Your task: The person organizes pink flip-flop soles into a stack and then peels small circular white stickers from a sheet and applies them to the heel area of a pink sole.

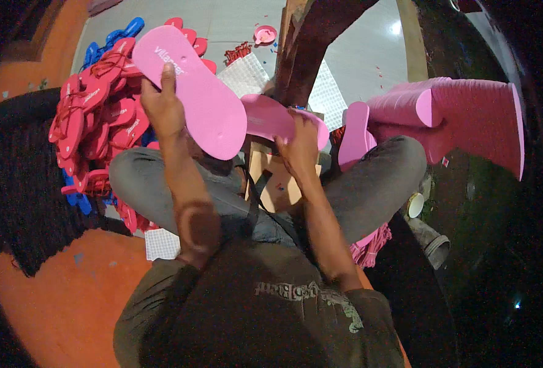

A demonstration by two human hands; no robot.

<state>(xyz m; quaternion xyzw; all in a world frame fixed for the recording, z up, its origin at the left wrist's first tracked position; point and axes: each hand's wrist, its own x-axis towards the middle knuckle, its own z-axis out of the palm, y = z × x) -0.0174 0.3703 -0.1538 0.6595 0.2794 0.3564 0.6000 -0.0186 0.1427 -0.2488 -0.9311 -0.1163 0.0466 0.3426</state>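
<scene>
A pink flip-flop sole (201, 98) with pale printing near its upper end is gripped in my left hand (164, 110), thumb on its face. It is raised and tilted above my left knee, and small strap holes show in it. My right hand (299, 141) is closed on a second pink sole (262, 116), which lies sideways in front of my lap. The left-hand sole slightly overlaps or borders this second one. Below my right hand is a tan wooden block (274, 181), partly hidden by my forearm and a dark strap.
Red flip-flops (103, 113) are heaped at the left, with blue ones (121, 34) behind. Stacked pink soles (467, 116) stand at the right, near a loose pink sole (353, 135). A wooden post (293, 58) rises ahead; a pink bowl (264, 35) sits beyond. Pink straps (372, 245) lie by my right thigh.
</scene>
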